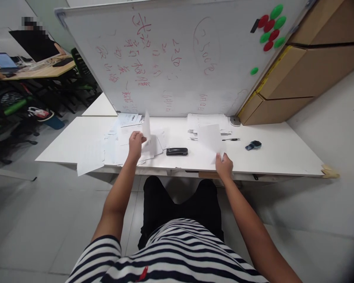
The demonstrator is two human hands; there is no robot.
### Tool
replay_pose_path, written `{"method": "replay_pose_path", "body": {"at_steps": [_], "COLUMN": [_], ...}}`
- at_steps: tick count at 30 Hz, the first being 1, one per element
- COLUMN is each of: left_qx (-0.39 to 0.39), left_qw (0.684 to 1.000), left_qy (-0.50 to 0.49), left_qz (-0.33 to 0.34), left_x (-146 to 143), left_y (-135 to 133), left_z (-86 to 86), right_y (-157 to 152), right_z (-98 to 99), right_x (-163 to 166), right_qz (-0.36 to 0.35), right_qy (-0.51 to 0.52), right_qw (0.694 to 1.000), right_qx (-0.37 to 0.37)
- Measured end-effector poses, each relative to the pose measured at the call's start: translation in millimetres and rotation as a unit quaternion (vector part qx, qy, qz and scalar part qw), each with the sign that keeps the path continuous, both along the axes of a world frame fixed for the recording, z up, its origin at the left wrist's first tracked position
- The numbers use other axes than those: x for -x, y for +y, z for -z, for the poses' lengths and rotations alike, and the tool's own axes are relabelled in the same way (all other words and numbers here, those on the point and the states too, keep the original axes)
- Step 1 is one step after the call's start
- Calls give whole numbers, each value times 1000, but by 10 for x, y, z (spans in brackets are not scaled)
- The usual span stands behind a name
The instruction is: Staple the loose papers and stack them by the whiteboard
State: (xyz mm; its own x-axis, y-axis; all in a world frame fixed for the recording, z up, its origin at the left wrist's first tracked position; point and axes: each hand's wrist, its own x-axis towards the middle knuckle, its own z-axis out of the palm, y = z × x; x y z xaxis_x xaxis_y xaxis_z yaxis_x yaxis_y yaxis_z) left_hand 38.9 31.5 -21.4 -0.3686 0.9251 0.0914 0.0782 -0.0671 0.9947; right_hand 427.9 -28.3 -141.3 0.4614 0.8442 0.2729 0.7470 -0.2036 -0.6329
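Observation:
My left hand (135, 142) is closed on a sheet of white paper (146, 127) that stands on edge above a spread of loose papers (118, 145) on the left of the white table (283, 153). My right hand (224, 164) pinches the lower corner of another white sheet (210, 140) near the table's front edge. A black stapler (177, 151) lies between my two hands. A stack of papers (206, 121) sits at the back, right of the middle.
A whiteboard (177, 59) with red writing and red and green magnets (271, 25) leans behind the table. A black pen (230, 139), a small dark blue object (253, 145) and cardboard boxes (306, 67) are to the right. Another person (35, 39) sits at a desk far left.

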Motion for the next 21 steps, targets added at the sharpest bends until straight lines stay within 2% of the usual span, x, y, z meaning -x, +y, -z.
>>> {"method": "replay_pose_path", "body": {"at_steps": [2,5,7,9,12,16,19,21], "left_qx": [-31,-34,-44,-61,-41,78,153,183], "left_qw": [994,960,931,922,949,973,971,967], "left_qy": [4,58,53,47,54,26,-13,-37], "left_qz": [108,272,358,380,308,217,182,173], "left_x": [-253,-636,-820,-926,-987,-1048,-1134,-1190], "left_y": [-315,-763,-951,-1018,-953,-848,-874,-916], "left_z": [-233,-532,-633,-622,-401,91,425,580], "right_y": [3,8,-10,-67,-240,-528,-670,-711], "right_z": [-11,-35,-57,-92,-210,-500,-706,-778], "right_x": [-1,-3,-21,-66,-187,-378,-477,-511], "right_qz": [0,4,27,69,105,60,6,-27], "right_qy": [38,135,213,287,365,446,483,476], "right_qw": [999,990,971,939,890,840,831,844], "right_qx": [-2,-44,-108,-174,-252,-302,-277,-246]}}
